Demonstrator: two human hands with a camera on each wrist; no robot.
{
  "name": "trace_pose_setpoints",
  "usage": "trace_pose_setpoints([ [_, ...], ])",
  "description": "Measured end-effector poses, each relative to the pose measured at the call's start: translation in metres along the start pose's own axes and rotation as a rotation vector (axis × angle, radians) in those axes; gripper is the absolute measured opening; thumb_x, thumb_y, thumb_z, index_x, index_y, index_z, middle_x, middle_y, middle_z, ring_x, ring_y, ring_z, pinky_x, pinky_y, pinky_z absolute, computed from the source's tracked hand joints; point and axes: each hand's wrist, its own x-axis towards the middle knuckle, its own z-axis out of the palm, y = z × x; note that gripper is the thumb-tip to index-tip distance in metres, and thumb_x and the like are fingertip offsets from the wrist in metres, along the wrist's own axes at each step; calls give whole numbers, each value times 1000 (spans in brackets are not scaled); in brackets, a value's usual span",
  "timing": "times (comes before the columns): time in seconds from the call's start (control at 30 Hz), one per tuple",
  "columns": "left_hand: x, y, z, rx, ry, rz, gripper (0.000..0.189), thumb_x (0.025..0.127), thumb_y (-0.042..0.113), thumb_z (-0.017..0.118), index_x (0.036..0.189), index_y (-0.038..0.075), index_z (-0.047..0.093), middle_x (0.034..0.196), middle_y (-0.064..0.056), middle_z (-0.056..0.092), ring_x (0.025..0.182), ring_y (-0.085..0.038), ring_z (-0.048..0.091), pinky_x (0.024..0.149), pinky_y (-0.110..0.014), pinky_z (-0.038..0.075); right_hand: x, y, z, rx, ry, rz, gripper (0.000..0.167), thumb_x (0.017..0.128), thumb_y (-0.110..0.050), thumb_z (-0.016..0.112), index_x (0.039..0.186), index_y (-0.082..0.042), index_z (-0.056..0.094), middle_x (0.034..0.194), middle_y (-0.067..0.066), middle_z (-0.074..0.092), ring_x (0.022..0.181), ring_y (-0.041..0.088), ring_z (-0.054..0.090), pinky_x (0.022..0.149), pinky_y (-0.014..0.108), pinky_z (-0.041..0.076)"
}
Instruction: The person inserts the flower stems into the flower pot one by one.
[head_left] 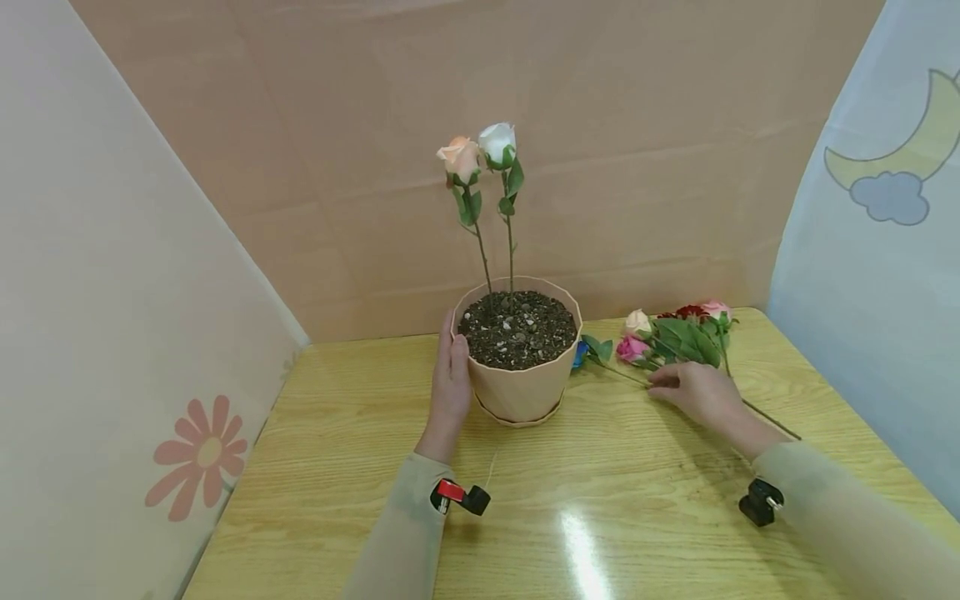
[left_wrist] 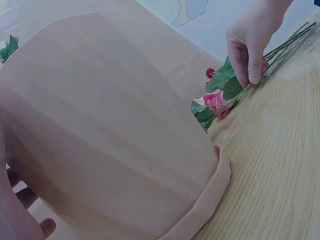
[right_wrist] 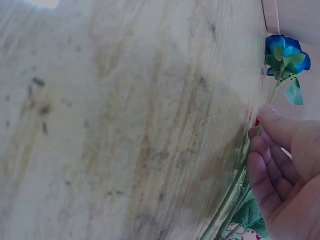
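Note:
My left hand point(head_left: 451, 379) lies against the left side of a pale pink flowerpot point(head_left: 521, 392), its fingers and thumb pointing up near the rim. Dark soil point(head_left: 517, 333) with white specks fills the pot. A peach rose point(head_left: 460, 160) and a white rose point(head_left: 498, 143) stand upright in it. To the right of the pot, my right hand point(head_left: 697, 393) pinches the green stem of a blue rose point(right_wrist: 287, 55) between thumb and fingers, low over the table. The blue bloom is partly hidden behind the pot in the head view.
More flowers lie at the back right of the wooden table point(head_left: 360, 417): a magenta rose point(head_left: 632, 348), a cream rose point(head_left: 637, 322), a dark red flower point(head_left: 688, 312) and a pink rose point(head_left: 716, 309). A saucer point(head_left: 517, 423) sits under the pot. Cloth walls stand around the table.

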Motion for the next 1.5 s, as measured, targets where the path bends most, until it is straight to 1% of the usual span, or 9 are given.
trace_pose_setpoints([
  [0.13,0,1,1,2,-1,2,58,123,39,32,179,32,20,183,1,21,164,-31,28,132,-55,24,-1,1,2,-7,0,-5,23,97,-24,87,114,-9,86,103,8,83,94,35,78,79,58,60],
  [0.37,0,2,1,-7,-7,-10,58,123,41,32,178,35,18,183,2,19,165,-30,27,132,-56,23,-1,-1,2,-23,14,-13,17,97,-19,87,111,-10,87,101,7,82,94,34,77,78,58,60],
  [0.57,-1,2,1,1,-1,-17,57,123,40,32,178,35,20,182,2,21,165,-30,27,132,-56,22,-1,-2,0,-22,18,0,15,98,-19,86,110,-11,87,102,8,82,94,35,77,77,58,60],
  [0.7,-2,3,1,-7,-5,-20,57,123,40,32,178,34,21,182,1,21,165,-31,27,133,-56,21,-1,-5,-3,-10,26,9,16,99,-19,85,112,-9,87,103,10,82,93,36,77,76,58,60],
  [0.8,-3,3,1,-13,-10,-20,57,123,39,32,178,34,21,183,0,20,165,-32,26,133,-58,21,-2,-7,-5,3,44,18,19,101,-18,82,115,-7,86,109,15,82,98,40,77,80,61,60],
  [0.9,-3,3,1,-2,-9,-18,56,123,38,31,178,34,20,183,0,20,165,-33,27,132,-59,22,-2,-9,-8,19,71,25,20,103,-17,79,118,-5,86,112,17,82,99,41,77,81,62,60],
  [1.13,-3,3,0,8,-7,-19,57,123,39,31,179,34,18,183,0,20,165,-33,28,132,-58,23,-1,-19,-21,76,138,55,24,108,-21,75,123,-3,83,114,19,81,82,26,73,71,51,58],
  [1.33,-3,3,0,11,-9,-31,57,123,42,31,178,38,18,183,4,19,165,-30,27,132,-57,23,2,-30,-31,99,190,60,26,109,-22,74,123,-2,82,110,19,81,84,28,73,68,45,56],
  [1.5,0,0,-1,2,-10,18,57,123,36,31,179,33,18,183,0,19,165,-38,26,132,-58,23,7,-42,-43,132,222,57,27,110,-24,73,124,-2,82,110,20,80,78,23,69,64,39,50],
])
